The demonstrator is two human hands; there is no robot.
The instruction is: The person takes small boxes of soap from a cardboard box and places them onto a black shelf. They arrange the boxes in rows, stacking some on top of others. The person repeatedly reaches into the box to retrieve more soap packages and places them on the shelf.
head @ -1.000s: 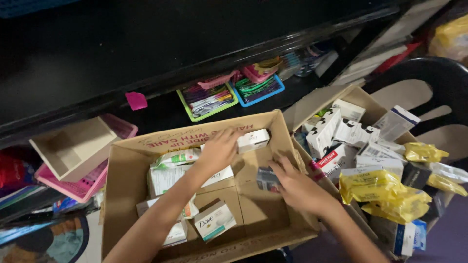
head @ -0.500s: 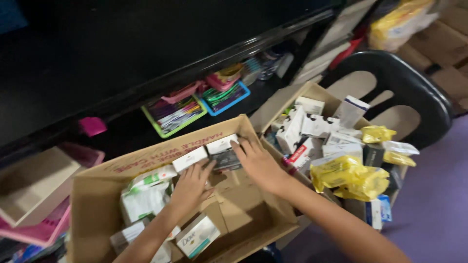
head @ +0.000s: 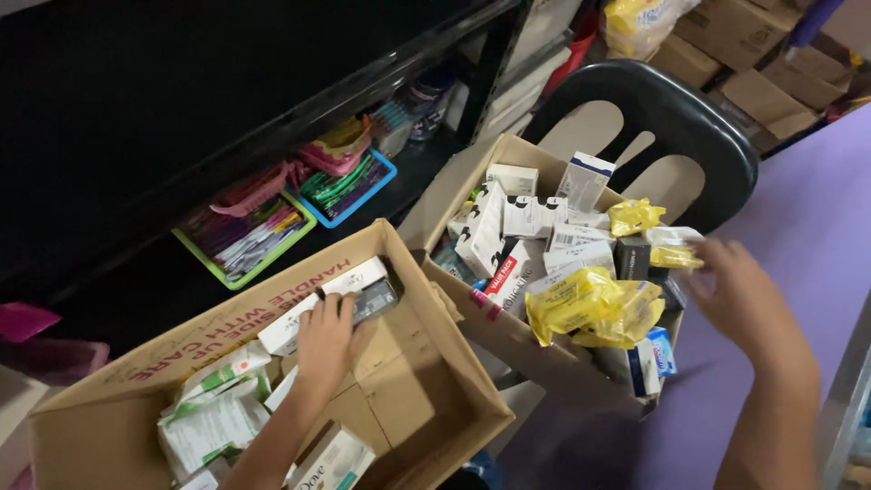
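My left hand (head: 325, 340) rests inside a large open cardboard box (head: 408, 390), fingers on a dark grey soap box (head: 374, 300) that lies against the far wall beside a white soap box (head: 319, 292). More white and green soap packs (head: 213, 417) lie at the box's left. My right hand (head: 739, 295) hovers blurred at the right edge of a second cardboard box (head: 508, 336), next to a yellow packet (head: 676, 258); it looks empty with fingers apart. That box is full of white cartons (head: 522, 218) and yellow packets (head: 594, 308).
A black plastic chair (head: 676, 113) stands behind the second box. A dark shelf holds a green tray (head: 243, 238) and a blue tray (head: 349, 186) of small coloured items. Cardboard boxes (head: 726, 36) sit at the top right on a purple floor (head: 817, 209).
My right hand left the large box and swung right to the far side of the second box. My left hand slid up onto the dark soap box. The view turned rightward.
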